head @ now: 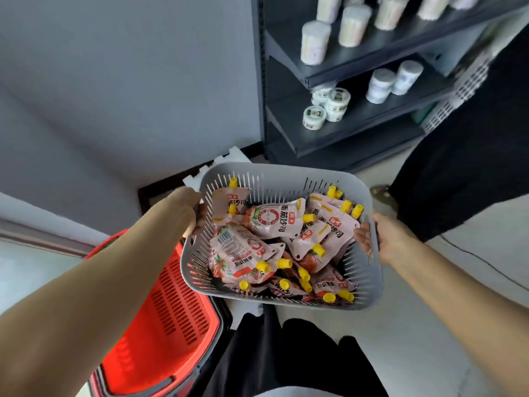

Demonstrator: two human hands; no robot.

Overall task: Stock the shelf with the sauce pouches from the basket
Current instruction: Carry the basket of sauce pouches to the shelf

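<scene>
A grey slotted basket point(286, 174) hangs in the air in front of me, tilted slightly. It is full of several pink sauce pouches point(272, 222) with yellow caps, lying jumbled. My left hand point(187, 210) grips the basket's left rim, fingers curled over its edge. My right hand point(378, 239) grips the right rim at a handle slot. The dark metal shelf point(357, 124) stands beyond the basket, upper right.
White cylindrical tubs point(315, 43) and small round jars point(329, 107) stand on the shelf's upper tiers; its lowest tier shows nothing on it. A red shopping basket point(160, 316) sits low on my left. A person in black clothing point(463, 156) stands at the right. A grey wall fills the left.
</scene>
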